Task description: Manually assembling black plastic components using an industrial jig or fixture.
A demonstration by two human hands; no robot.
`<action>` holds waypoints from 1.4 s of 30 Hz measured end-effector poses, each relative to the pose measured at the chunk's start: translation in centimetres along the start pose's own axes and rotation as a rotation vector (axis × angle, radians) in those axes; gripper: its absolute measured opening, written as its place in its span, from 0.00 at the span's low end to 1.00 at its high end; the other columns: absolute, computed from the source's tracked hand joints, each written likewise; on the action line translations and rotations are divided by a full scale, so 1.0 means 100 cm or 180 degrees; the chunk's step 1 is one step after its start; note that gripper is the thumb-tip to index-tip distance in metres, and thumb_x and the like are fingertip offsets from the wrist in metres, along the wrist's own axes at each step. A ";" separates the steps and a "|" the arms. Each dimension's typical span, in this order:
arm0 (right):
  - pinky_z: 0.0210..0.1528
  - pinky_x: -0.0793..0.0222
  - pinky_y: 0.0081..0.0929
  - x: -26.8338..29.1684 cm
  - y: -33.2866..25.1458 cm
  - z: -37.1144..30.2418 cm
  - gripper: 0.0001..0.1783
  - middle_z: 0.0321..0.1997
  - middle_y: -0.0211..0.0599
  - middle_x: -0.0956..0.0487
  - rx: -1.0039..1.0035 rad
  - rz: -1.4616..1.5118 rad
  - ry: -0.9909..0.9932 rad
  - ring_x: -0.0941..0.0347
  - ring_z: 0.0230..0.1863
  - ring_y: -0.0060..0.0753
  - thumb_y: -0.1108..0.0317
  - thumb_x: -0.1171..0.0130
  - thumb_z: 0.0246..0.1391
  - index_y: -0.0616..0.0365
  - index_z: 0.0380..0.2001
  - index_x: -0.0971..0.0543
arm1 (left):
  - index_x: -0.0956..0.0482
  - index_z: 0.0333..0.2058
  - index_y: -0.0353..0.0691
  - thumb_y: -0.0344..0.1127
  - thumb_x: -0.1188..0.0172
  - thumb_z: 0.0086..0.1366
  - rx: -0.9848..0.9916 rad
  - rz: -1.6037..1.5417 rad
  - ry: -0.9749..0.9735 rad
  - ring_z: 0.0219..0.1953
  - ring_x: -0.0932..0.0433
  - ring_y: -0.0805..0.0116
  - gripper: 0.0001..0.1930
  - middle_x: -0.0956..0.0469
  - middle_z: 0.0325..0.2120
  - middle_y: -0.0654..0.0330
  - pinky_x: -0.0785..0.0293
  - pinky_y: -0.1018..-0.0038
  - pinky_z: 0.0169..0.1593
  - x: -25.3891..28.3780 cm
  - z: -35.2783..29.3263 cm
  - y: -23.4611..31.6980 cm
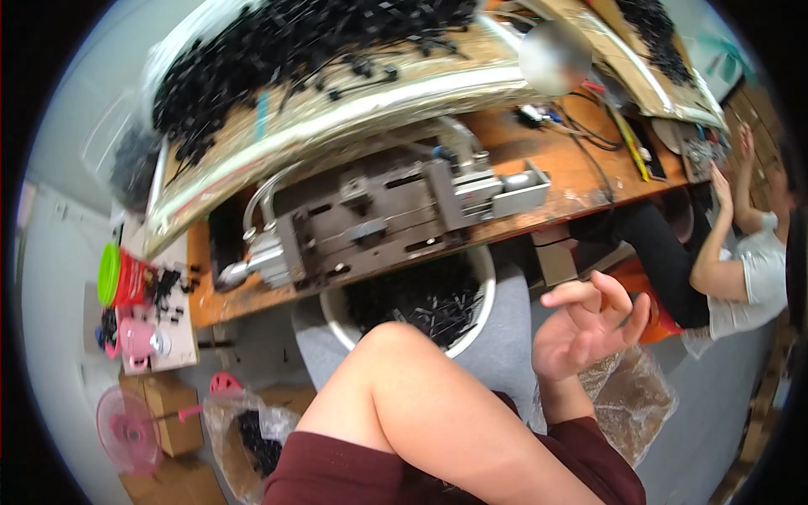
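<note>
My right hand is raised at the right of the basin, palm turned up and fingers loosely curled but apart. Nothing is in it. My left arm is sharply bent, its elbow pointing at the bench, and its hand lies outside the picture. Below the elbow's tip, a white basin holds many small black parts. Beyond it, a dark metal fixture with silver cylinders at both ends sits on the wooden bench. Neither hand touches the fixture.
A raised tray heaped with black parts spans the bench's back. A person sits at the right. Cables lie on the bench. At left are a red tub, a pink fan and cartons. Plastic bags stand low.
</note>
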State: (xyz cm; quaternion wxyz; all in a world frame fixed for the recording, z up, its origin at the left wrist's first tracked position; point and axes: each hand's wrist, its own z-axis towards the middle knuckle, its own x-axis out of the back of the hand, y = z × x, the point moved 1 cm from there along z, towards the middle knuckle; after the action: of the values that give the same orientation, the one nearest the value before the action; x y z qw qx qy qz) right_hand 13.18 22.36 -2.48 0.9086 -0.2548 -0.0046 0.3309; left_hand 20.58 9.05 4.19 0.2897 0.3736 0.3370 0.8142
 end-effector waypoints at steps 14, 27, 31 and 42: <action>0.28 0.32 0.21 -0.113 0.063 0.127 0.06 0.31 0.37 0.20 0.0049 -0.0608 -0.1845 0.27 0.27 0.25 0.80 0.41 0.52 0.62 0.34 0.20 | 0.24 0.38 0.28 0.35 0.43 0.65 0.0315 -0.0260 0.1086 0.31 0.23 0.45 0.13 0.21 0.32 0.41 0.26 0.63 0.37 0.042 -0.126 0.066; 0.52 0.28 0.39 -0.261 0.168 0.214 0.32 0.50 0.42 0.25 0.0679 -0.3211 -0.4446 0.28 0.55 0.48 0.84 0.44 0.37 0.57 0.51 0.32 | 0.25 0.53 0.30 0.28 0.39 0.62 0.0397 -0.0953 0.3835 0.54 0.24 0.58 0.20 0.22 0.50 0.49 0.32 0.64 0.60 -0.009 -0.243 0.067; 0.54 0.29 0.43 -0.274 0.175 0.215 0.33 0.50 0.50 0.23 0.0168 -0.3376 -0.4504 0.29 0.56 0.53 0.85 0.46 0.38 0.59 0.53 0.34 | 0.25 0.53 0.33 0.31 0.39 0.63 0.0880 -0.0731 0.3734 0.53 0.24 0.62 0.20 0.22 0.51 0.52 0.30 0.66 0.59 -0.021 -0.248 0.049; 0.43 0.27 0.38 -0.259 0.158 0.214 0.15 0.33 0.48 0.20 0.0790 -0.2242 -0.4391 0.23 0.39 0.49 0.81 0.39 0.38 0.65 0.35 0.21 | 0.24 0.52 0.33 0.33 0.37 0.62 0.1179 -0.0187 0.3858 0.52 0.24 0.59 0.21 0.22 0.50 0.52 0.29 0.65 0.57 -0.024 -0.259 0.049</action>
State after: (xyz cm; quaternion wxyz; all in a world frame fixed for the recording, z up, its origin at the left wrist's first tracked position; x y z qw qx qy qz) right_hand -20.24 26.84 12.92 0.7737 0.1282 -0.6115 0.1049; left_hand -0.01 -4.21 -5.86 0.0002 -0.1193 0.5865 0.8011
